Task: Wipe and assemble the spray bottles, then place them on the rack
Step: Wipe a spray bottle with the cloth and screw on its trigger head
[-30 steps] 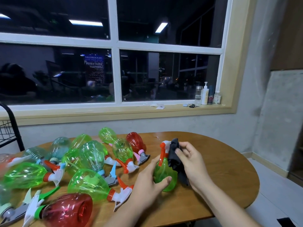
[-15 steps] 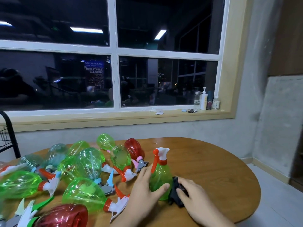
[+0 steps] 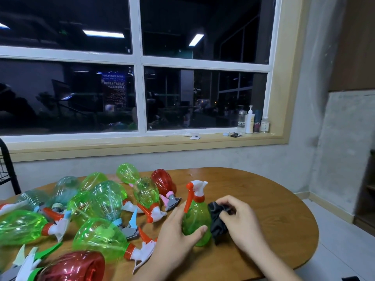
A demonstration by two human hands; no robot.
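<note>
Head view: upright green spray bottle [image 3: 196,222] in curled left hand [image 3: 178,234], right hand [image 3: 241,222] pinching dark cloth [image 3: 218,222] alongside.

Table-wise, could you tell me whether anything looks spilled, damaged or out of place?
Nothing looks spilled or broken. The spray bottles lie tipped in a loose heap on the table; only the green bottle in the left hand stands upright.

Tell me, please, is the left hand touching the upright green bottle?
Touching: the head view shows the left hand wrapped around the upright green bottle, thumb pressed on its front.
</note>
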